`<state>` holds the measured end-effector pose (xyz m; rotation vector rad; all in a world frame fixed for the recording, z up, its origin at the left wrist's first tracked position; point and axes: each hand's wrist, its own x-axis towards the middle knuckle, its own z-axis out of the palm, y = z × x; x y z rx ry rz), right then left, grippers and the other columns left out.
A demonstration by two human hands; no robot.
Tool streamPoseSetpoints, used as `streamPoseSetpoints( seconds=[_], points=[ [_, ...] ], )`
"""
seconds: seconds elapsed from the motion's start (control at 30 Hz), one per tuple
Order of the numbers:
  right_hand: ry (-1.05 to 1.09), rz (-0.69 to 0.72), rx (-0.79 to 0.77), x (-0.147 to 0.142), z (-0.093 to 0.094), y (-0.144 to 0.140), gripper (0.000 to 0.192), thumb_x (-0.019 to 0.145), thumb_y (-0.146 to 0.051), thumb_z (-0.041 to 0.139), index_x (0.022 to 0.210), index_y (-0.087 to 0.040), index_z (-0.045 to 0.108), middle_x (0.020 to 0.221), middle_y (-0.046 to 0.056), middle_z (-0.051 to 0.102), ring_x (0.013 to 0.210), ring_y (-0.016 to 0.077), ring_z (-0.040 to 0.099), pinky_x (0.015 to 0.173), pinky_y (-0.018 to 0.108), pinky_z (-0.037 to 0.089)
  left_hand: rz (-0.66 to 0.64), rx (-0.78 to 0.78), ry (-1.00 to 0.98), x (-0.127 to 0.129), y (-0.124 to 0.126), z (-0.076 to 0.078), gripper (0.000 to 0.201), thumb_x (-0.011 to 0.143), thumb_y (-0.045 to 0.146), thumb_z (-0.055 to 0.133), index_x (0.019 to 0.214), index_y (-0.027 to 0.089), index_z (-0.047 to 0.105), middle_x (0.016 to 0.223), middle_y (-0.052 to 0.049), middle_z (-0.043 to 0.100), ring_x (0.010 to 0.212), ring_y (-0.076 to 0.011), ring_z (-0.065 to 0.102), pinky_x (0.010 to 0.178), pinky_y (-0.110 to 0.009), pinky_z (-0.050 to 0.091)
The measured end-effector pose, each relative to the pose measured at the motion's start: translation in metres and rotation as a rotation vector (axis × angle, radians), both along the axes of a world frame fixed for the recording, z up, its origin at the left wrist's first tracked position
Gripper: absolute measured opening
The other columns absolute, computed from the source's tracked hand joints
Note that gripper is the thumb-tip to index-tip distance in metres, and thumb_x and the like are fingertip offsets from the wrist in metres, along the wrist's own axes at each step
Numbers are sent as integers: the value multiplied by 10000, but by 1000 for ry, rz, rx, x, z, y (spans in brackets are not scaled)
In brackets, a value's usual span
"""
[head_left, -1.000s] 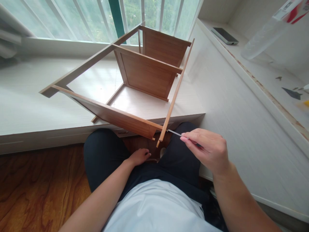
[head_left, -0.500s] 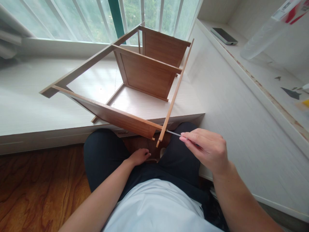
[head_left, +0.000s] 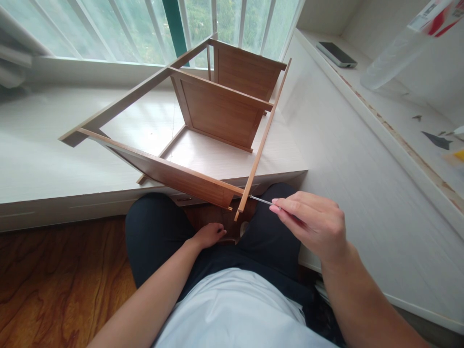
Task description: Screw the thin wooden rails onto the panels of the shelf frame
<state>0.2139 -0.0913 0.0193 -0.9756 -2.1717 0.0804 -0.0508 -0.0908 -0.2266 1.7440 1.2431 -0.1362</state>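
A brown wooden shelf frame (head_left: 203,121) lies tilted on a pale platform (head_left: 43,159), its near corner hanging over the edge above my lap. My right hand (head_left: 315,224) grips a thin metal screwdriver (head_left: 261,200), whose tip meets the slim side rail (head_left: 259,145) near its lower end. My left hand (head_left: 209,235) rests between my thighs below the frame's near corner, fingers loosely curled; whether it holds anything is hidden.
A window with white bars (head_left: 145,24) runs behind the platform. A white ledge on the right carries a phone (head_left: 337,53) and a clear plastic bottle (head_left: 402,48). Wooden floor (head_left: 54,280) lies at lower left.
My right hand has turned slightly around the screwdriver, its knuckles shifting a little to the right. The frame and my left hand have stayed put.
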Motion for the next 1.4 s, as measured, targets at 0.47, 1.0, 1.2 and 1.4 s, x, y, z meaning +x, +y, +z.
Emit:
streamPoseSetpoints(
  seconds=[0.47,1.0,1.2,1.4],
  points=[
    [17,-27,31,0,-5,-2,226,869,-102,743,1052,-235,750,759,23,743,648,168,687,623,295,544,6,-5,-4,1,0,1,327,977,401,476,771,208,643,834,-60,705,826,-229,664,702,-306,393],
    [153,-41,155,1,-48,-1,497,812,-50,805,1256,-257,715,748,8,716,639,146,635,604,280,512,-6,0,-4,1,-1,0,330,978,400,468,757,205,615,835,-62,695,826,-222,660,710,-303,384],
    [216,-75,230,-5,-66,0,553,820,-81,814,1319,-288,695,688,-10,678,578,132,577,561,277,457,-10,6,-8,0,-1,-5,324,981,397,469,764,204,612,843,-59,701,848,-225,667,712,-302,381],
    [289,-52,270,-13,-69,5,557,804,-44,809,1301,-276,713,662,-14,656,557,136,559,519,282,431,-18,18,6,0,-1,-6,339,985,409,460,751,206,598,831,-60,703,839,-228,671,705,-304,372]
  ],
)
